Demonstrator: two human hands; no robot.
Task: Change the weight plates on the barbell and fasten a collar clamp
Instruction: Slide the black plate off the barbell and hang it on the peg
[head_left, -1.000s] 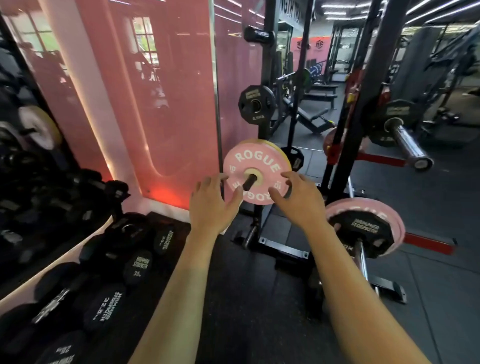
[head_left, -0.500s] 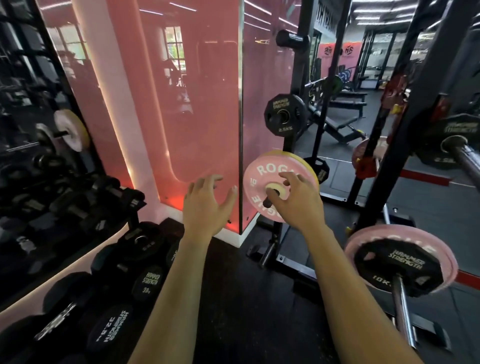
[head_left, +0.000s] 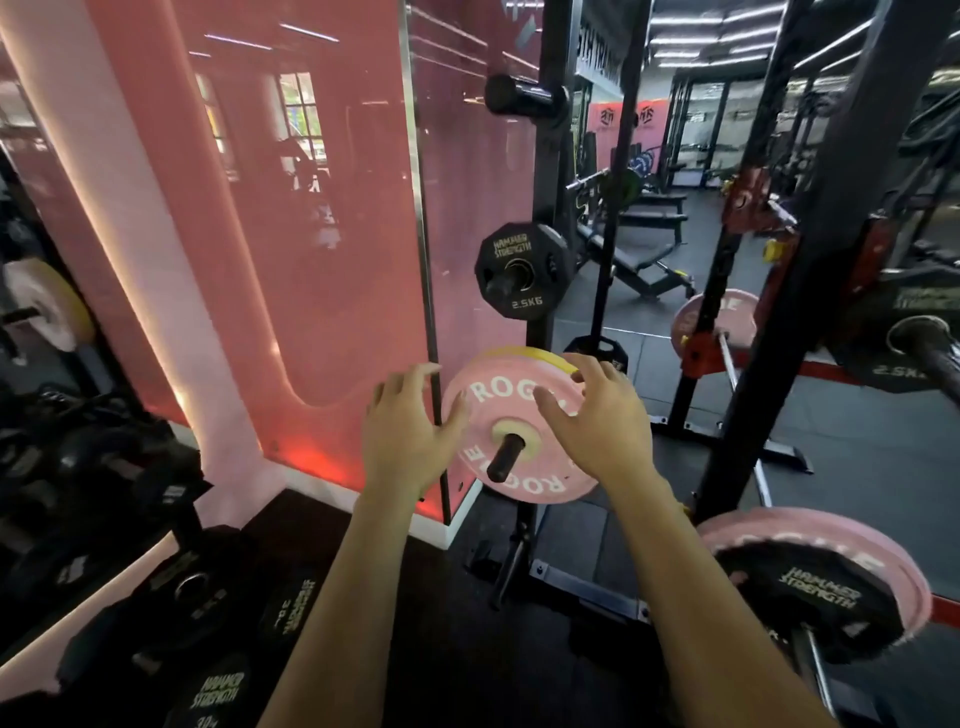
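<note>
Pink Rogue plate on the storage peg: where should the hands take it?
Grip the pink Rogue plate by its rim at opposite left and right edges, coming from the front. It hangs upright on a black peg pointing at the viewer, so it likely slides straight off.

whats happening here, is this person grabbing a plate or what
A person in a gym is reaching with both hands toward a pink Rogue plate that sits on a storage peg of the rack. The left hand is spread beside the plate's left edge and the right hand is spread in front of its right half; whether either touches the plate is hard to tell, and neither grips it yet. A black 2.5 kg plate hangs on a higher peg, and a loaded barbell end sits low on the right.
</note>
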